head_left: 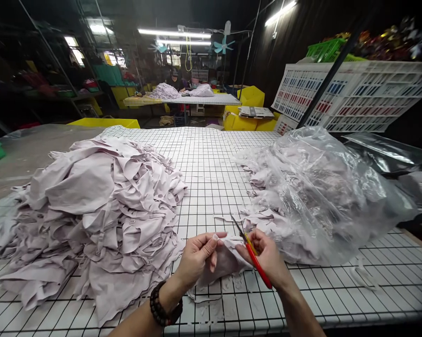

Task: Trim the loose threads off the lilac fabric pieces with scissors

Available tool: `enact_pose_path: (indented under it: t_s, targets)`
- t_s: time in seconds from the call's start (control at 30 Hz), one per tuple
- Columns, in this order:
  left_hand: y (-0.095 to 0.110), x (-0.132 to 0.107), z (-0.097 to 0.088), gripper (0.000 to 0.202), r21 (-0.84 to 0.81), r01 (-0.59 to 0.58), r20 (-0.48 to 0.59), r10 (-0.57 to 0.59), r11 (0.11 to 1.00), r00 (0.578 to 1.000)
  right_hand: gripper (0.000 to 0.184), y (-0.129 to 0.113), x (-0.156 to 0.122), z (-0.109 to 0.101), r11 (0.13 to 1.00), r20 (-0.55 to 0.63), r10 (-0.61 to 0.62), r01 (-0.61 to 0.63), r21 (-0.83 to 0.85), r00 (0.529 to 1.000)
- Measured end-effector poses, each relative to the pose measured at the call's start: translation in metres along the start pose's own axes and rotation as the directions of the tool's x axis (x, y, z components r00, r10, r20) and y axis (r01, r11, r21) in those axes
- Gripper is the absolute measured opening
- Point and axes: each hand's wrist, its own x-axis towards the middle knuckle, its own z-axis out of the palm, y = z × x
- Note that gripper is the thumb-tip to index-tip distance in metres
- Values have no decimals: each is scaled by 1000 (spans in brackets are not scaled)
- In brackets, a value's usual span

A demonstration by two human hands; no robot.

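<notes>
At the near side of a white tabletop ruled with a black grid (203, 178), two bare hands worked low and close together. Left hand (198, 257): thumb and forefinger pinched together on the edge of a thin, pale lilac-pink piece of cloth (228, 267); a bracelet of dark round beads (157, 304) circled that wrist. The cloth hung between both hands, just above the table. Right hand (267, 257): fingers closed around a pair of small scissors with red and yellow handles (257, 264), dark blades pointing up and away to the left. Could not tell whether the blades stood apart, or whether the right fingertips also gripped the cloth.

Small pale scraps (211, 313) lay on the grid below the hands. To the left, a tall, loose heap of pale lilac-pink fabric pieces (80, 187); to the right, a second heap of similar fabric (267, 222), partly covered by a clear, crinkled plastic bag (354, 201). Beyond on the right, stacked white plastic crates (351, 89). Farther back, another person (174, 80) sat behind a distant table (218, 99).
</notes>
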Motion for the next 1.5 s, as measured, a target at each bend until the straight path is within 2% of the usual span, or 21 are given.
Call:
enact_pose_path:
  t_s: [0.1, 0.17, 0.27, 0.37, 0.6, 0.77, 1.1, 1.4, 1.5]
  targets:
    - [-5, 3, 4, 35, -106, 1, -9, -2, 994, 1000, 35, -13, -21, -4, 965, -3, -31, 29, -262, 1000]
    - [-6, 3, 5, 33, -81, -15, -14, 14, 997, 1000, 35, -18, -28, -3, 908, -8, -59, 50, -417, 998]
    - [-5, 1, 5, 30, 121, -87, -18, 90, 989, 996, 33, -20, -29, 0, 827, -21, -85, 59, -559, 996]
    - [-3, -2, 3, 30, 302, -167, -11, 179, 938, 984, 32, -20, -28, 3, 788, -13, -95, 68, -612, 995]
    - [-3, -4, 2, 30, 346, -151, 1, 161, 926, 987, 31, -20, -27, 9, 745, -10, -140, 98, -660, 990]
    - [-2, -4, -2, 30, 355, -190, 29, 192, 916, 981, 28, -19, -26, 13, 730, 10, -147, 115, -674, 989]
    - [-9, -3, -5, 30, 202, -104, 40, 98, 974, 994, 27, -12, -24, 15, 743, 39, -149, 138, -655, 988]
    - [-13, -3, -7, 29, 162, -74, 65, 64, 984, 996, 35, -4, -21, 16, 779, 24, -174, 153, -608, 984]
    - [-12, -1, -9, 29, 174, -76, 59, 67, 982, 996, 36, -2, -17, 12, 872, 32, -117, 118, -475, 993]
